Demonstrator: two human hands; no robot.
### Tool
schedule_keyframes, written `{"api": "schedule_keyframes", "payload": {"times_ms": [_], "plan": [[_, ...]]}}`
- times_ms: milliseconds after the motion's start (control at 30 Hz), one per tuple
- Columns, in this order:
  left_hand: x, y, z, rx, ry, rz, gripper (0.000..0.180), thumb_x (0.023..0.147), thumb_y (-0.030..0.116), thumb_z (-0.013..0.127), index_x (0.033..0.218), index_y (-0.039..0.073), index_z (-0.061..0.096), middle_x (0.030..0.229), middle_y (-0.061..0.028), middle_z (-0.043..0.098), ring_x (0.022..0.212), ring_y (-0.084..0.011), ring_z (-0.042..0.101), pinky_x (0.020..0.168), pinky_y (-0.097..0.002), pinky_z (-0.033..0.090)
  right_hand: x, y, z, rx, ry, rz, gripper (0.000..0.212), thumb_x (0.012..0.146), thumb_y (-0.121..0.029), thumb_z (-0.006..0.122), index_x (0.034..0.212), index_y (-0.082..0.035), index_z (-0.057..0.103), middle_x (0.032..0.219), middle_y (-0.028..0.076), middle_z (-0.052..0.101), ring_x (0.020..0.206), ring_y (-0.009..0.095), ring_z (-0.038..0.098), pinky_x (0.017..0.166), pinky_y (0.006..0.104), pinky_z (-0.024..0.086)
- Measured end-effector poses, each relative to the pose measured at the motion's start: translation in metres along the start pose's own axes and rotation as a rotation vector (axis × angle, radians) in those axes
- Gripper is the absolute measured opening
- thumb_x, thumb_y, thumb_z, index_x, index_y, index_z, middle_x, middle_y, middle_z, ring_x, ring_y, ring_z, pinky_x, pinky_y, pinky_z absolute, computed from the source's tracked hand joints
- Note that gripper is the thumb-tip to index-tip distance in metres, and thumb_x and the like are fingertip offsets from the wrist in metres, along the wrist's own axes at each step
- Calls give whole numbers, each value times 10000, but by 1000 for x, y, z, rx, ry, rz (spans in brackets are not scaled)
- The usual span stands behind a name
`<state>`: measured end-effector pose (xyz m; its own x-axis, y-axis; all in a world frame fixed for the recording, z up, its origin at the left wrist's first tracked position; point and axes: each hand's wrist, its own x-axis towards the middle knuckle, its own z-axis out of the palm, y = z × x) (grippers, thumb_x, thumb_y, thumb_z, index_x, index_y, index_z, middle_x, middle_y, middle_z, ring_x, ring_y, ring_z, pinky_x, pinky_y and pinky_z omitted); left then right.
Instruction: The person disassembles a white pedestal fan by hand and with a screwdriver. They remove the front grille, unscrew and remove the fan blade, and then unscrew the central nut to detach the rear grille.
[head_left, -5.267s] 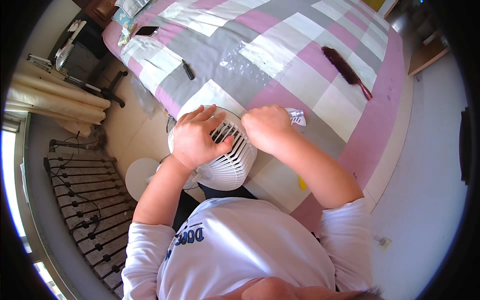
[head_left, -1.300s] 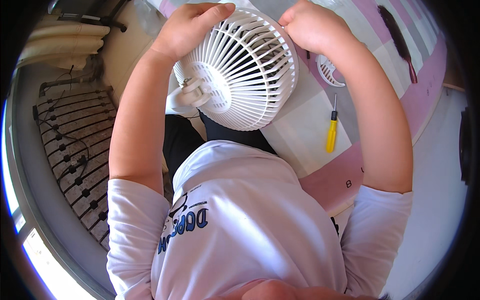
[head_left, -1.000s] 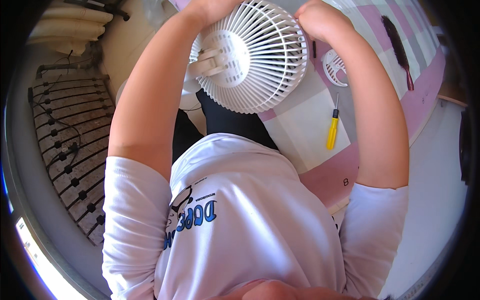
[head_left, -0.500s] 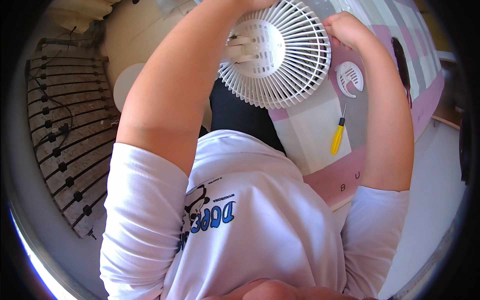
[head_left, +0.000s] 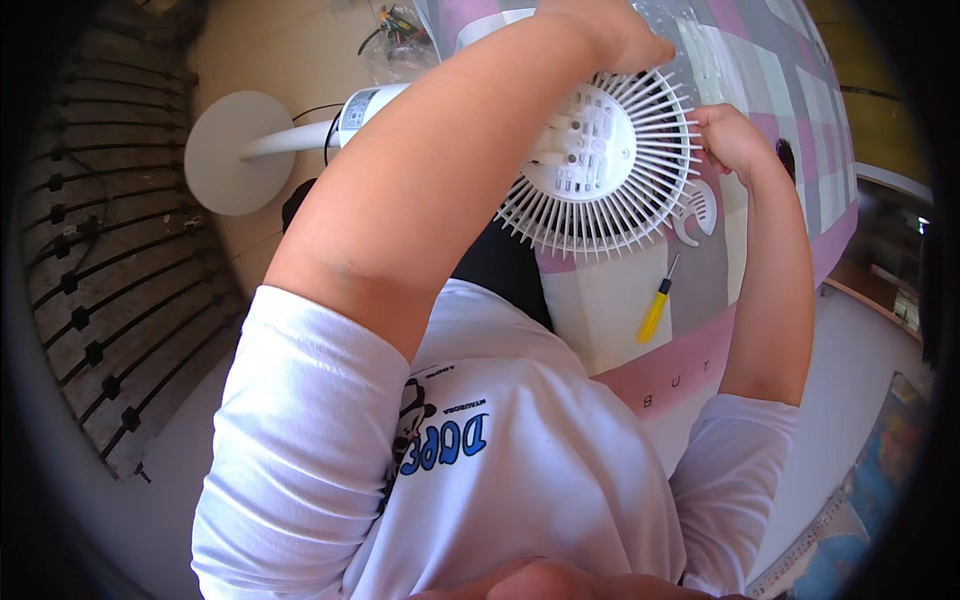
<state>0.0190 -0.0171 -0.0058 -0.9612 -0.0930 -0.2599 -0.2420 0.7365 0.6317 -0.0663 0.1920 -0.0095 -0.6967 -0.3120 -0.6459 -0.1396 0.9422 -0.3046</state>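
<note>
A white fan grille (head_left: 662,205) lies face down across my lap and the table edge, showing its slotted round back plate (head_left: 592,165). My left arm crosses over it, and my left hand (head_left: 615,35) is at the far rim, its fingers bent and partly hidden. At the right rim, my right hand (head_left: 738,142) pinches the edge of the grille. Just below that hand lies a white slotted, curved plastic piece (head_left: 698,212). Nearer to me is a screwdriver (head_left: 654,314) with a yellow and black handle.
To the left, the fan's white pole (head_left: 290,142) runs to its round base (head_left: 238,155). A clear plastic bag with tools (head_left: 400,40) lies beyond. A slatted metal frame (head_left: 110,250) stands far left. A checked cloth (head_left: 600,310) covers the table; a dark brush (head_left: 786,158) is partly behind my right arm.
My view has shifted, uncovering the fan's pole and base. The grille has moved right and closer to me, and my left hand has reached farther right along its far rim.
</note>
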Motion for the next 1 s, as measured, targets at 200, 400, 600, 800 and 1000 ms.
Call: {"api": "schedule_keyframes", "payload": {"times_ms": [200,400,600,800,1000], "plan": [[3,-7,-2,-54,-78,107,577,894,492,449,1145,36,700,1237,-204,639,1212,-301,587,1026,-376,430,8,10,-6,151,-83,28,205,825,39,510,894,-28,692,627,-9,579,471,51,466,374,211,301],[7,-3,-1,-129,-178,-26,404,863,402,499,1054,135,735,1030,-46,720,938,-187,687,800,-346,508,6,17,-11,261,-163,11,150,789,20,532,816,-16,675,626,-17,582,459,40,432,381,204,304],[2,-7,-5,-131,-168,-17,385,851,369,480,1022,147,744,1012,-40,721,923,-186,690,782,-349,507,-2,10,-12,266,-142,23,155,796,3,546,844,-10,692,632,-25,581,468,33,415,389,208,294],[-6,-6,-6,-93,-91,-7,420,847,410,484,1003,126,750,996,-58,726,915,-211,695,788,-358,514,-16,-4,-13,179,-103,22,169,811,-13,547,880,-12,701,669,-20,598,499,31,441,403,205,297],[-28,-7,-5,-69,33,26,513,832,500,493,1008,93,752,958,-128,729,918,-296,692,824,-394,528,-52,-12,4,-9,61,-179,215,919,-52,498,1025,22,669,803,26,639,716,96,567,676,256,465]]}}
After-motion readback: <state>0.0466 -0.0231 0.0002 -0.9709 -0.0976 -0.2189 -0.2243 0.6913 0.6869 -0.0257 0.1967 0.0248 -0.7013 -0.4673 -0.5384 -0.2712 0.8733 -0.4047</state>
